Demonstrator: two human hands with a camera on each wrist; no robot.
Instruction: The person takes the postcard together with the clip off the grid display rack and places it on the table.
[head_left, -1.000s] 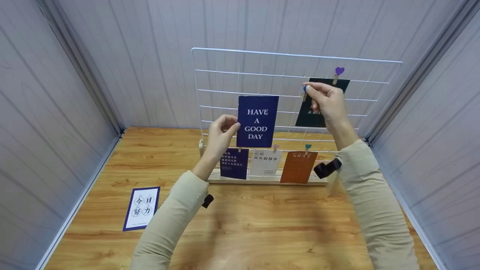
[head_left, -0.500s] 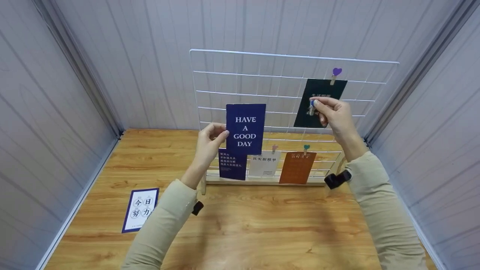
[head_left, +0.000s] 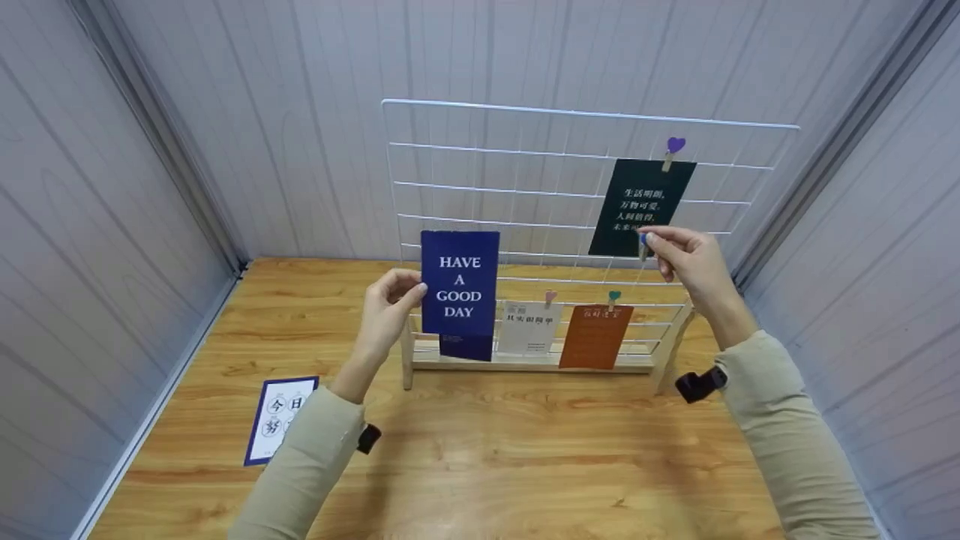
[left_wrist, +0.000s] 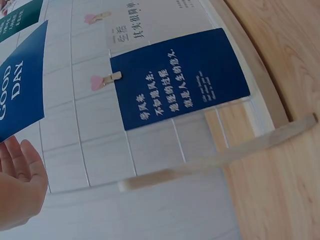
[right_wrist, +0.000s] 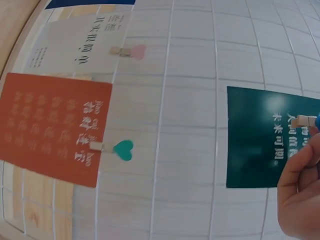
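My left hand (head_left: pixel 388 306) pinches the left edge of a blue card (head_left: pixel 460 281) lettered "HAVE A GOOD DAY". The card stands upright in front of the white wire grid (head_left: pixel 540 152) and overlaps a second blue card (left_wrist: pixel 180 79) clipped low on it. Between the thumb and fingers of my right hand (head_left: pixel 694 264) is a small wooden clothespin (right_wrist: pixel 303 121) with a blue top. This hand is in front of the lower right corner of a dark green card (head_left: pixel 651 196), which hangs from a clothespin with a purple heart (head_left: pixel 676 145).
Low on the grid hang a white card (head_left: pixel 527 330) with a pink-heart clothespin and an orange card (head_left: pixel 596 337) with a teal-heart one. Wooden feet (head_left: pixel 408 360) support the grid. A blue-bordered white card (head_left: pixel 264 420) lies on the wood-grain surface at left, partly behind my sleeve.
The held blue card has moved left and down with my left hand. My right hand has drawn down and right with the clothespin, uncovering most of the green card.
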